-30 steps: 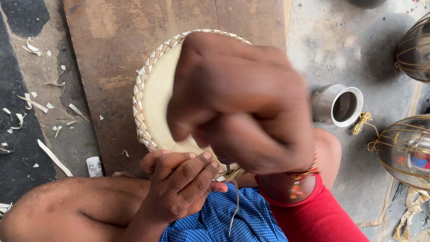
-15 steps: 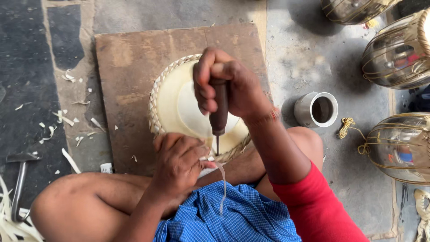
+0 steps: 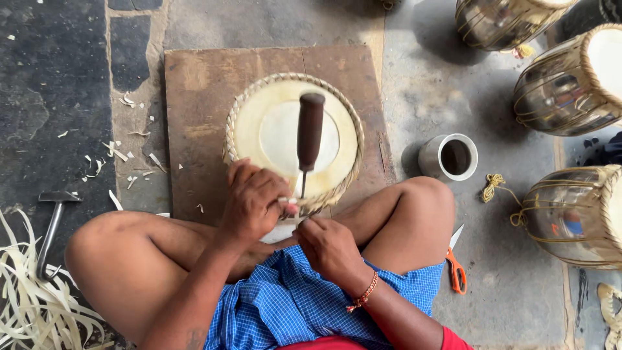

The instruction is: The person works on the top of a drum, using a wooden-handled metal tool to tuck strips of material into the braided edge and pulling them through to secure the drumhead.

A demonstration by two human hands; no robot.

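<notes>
Drum head: round pale skin disc [image 3: 285, 133] with a plaited rim, lying flat on a wooden board [image 3: 194, 97], near edge at the person's crossed legs.
Tool: awl with dark wooden handle [image 3: 310, 133] stands stuck in the plaited rim, no hand on it.
Left hand [image 3: 254, 202]: fingers curled, pinching the rim just beside the awl's tip.
Right hand [image 3: 329, 245]: loosely closed below the rim; what it holds, cannot tell.
Handling (judged): skin taut, light, puncture-prone; plait stiffer, best gripped there.
Room: board bare at left; cup [image 3: 449, 157] near right; drums [image 3: 570, 84] and scissors [image 3: 456, 267] beyond; hammer [image 3: 52, 220] far left.
</notes>
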